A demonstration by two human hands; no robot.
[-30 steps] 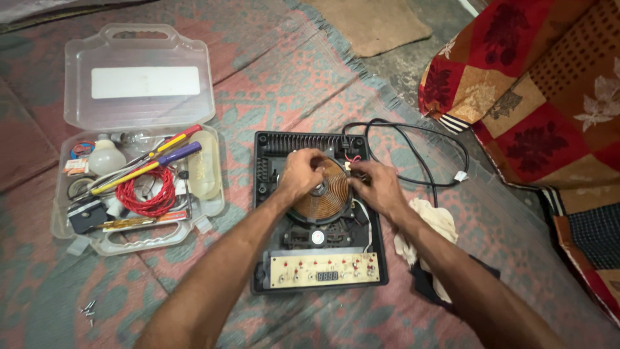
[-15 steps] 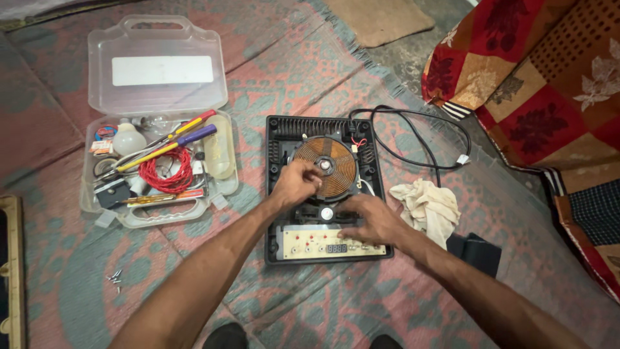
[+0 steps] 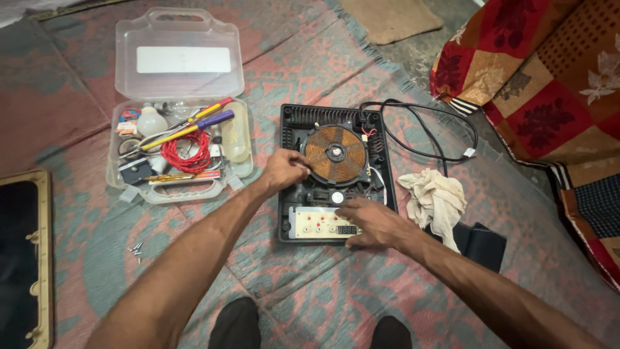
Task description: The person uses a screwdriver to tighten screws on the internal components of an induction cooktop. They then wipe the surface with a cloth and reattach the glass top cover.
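Copper coil (image 3: 335, 154), flat and round, is sitting in the upper half of an opened black induction cooker (image 3: 294, 126) that is lying on a patterned red-and-grey rug (image 3: 310, 71) on the floor. The left hand (image 3: 283, 170) is curling loosely at the coil's nine o'clock, fingertips touching the cooker's inner edge, gripping nothing that can be made out. The right hand (image 3: 373, 223) is lying flat and spread at the coil's six o'clock, pressing on the pale control board (image 3: 314, 223). A black power cord (image 3: 431, 129) is looping away at two o'clock. A crumpled cream cloth (image 3: 434, 200) is resting just beside the cooker at four o'clock. At nine o'clock an open clear plastic toolbox (image 3: 177, 55) is holding screwdrivers and red wire (image 3: 187, 153). Loose screws (image 3: 136, 250) are lying at eight o'clock. A patchwork quilt (image 3: 542, 84) is filling the room's right side.
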